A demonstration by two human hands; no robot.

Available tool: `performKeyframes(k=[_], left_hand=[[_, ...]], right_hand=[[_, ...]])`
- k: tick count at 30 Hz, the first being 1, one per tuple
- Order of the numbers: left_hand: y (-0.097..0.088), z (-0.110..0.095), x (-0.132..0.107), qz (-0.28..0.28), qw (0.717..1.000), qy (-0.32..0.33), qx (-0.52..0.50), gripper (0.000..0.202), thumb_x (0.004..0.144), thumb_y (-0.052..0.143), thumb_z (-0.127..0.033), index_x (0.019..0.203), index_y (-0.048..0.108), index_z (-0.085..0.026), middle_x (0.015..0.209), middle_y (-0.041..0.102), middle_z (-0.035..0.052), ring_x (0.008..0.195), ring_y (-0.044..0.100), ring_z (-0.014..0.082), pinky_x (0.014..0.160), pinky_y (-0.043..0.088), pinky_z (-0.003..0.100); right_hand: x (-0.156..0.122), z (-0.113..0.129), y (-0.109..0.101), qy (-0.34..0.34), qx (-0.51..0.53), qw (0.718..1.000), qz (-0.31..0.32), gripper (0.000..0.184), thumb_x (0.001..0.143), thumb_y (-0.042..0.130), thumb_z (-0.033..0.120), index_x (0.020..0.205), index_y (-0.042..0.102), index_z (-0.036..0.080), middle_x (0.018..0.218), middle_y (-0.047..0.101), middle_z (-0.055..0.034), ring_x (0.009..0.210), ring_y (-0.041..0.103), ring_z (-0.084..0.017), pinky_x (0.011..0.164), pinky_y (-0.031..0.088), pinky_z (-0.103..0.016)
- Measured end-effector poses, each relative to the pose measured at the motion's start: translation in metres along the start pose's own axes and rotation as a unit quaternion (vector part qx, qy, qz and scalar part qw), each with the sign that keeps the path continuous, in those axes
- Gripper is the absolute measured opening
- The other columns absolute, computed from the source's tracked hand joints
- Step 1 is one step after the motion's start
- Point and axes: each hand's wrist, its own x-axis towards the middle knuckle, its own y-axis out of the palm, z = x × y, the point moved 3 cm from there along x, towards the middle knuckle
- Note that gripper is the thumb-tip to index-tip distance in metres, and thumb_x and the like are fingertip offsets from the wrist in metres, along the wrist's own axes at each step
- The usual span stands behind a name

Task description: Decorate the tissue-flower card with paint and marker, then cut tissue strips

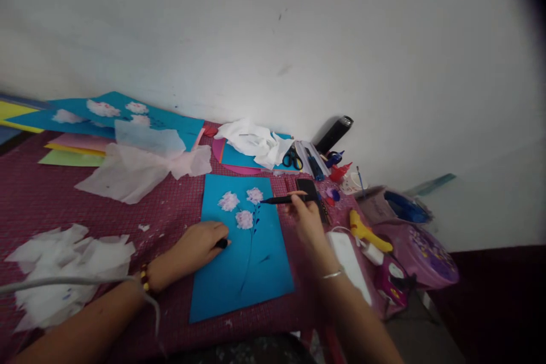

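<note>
A blue sheet of paper (269, 281) lies in front of me, with white-pink tissue flowers (244, 219) stuck near its top and a dark drawn stem with small leaves below them. My right hand (306, 215) pinches a black marker (277, 200), its tip at the sheet beside the right-hand flower. My left hand (209, 242) rests on the left edge of the sheet, its fingers curled round a small black marker cap (222, 243). Beyond my right hand lies a dark phone (307, 185).
Crumpled white tissue (72, 273) and a grey cable (63, 281) lie at left. More flowered blue sheets (170, 122) rest against the wall. Scissors (292, 158), a cutter (314, 166), a white power strip (347, 259) and a yellow glue gun (367, 232) line the right side.
</note>
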Motion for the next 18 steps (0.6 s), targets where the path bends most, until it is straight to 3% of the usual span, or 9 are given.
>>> performKeyframes(k=[3,6,18], left_hand=[[0.000,-0.002,-0.001,0.003,1.000,0.001,0.013,0.017,0.096,0.047,-0.021,0.083,0.059,-0.020,0.088,0.067,0.0044,0.081,0.062,0.0206,0.067,0.038,0.030],[0.000,-0.003,-0.002,0.003,1.000,0.001,0.020,0.015,0.095,0.049,-0.018,0.084,0.060,-0.019,0.088,0.067,0.0050,0.082,0.062,0.0212,0.068,0.039,0.031],[-0.002,-0.004,-0.002,0.004,1.000,-0.002,0.025,0.010,0.092,0.053,-0.015,0.086,0.059,-0.019,0.088,0.067,0.0043,0.081,0.062,0.0203,0.067,0.039,0.030]], right_hand=[[-0.006,-0.011,0.033,0.005,0.034,0.999,0.023,0.027,0.079,0.066,0.048,0.087,0.063,0.022,0.055,0.063,0.0028,0.051,0.059,-0.016,0.053,0.049,-0.030],[-0.008,-0.021,0.048,0.008,0.044,0.999,0.028,0.024,0.079,0.066,0.045,0.088,0.061,0.023,0.056,0.062,0.0037,0.050,0.057,-0.016,0.052,0.048,-0.029],[-0.011,-0.037,0.060,0.029,0.017,0.999,0.033,0.025,0.073,0.071,0.044,0.084,0.060,0.024,0.057,0.061,0.0038,0.050,0.057,-0.016,0.049,0.045,-0.029]])
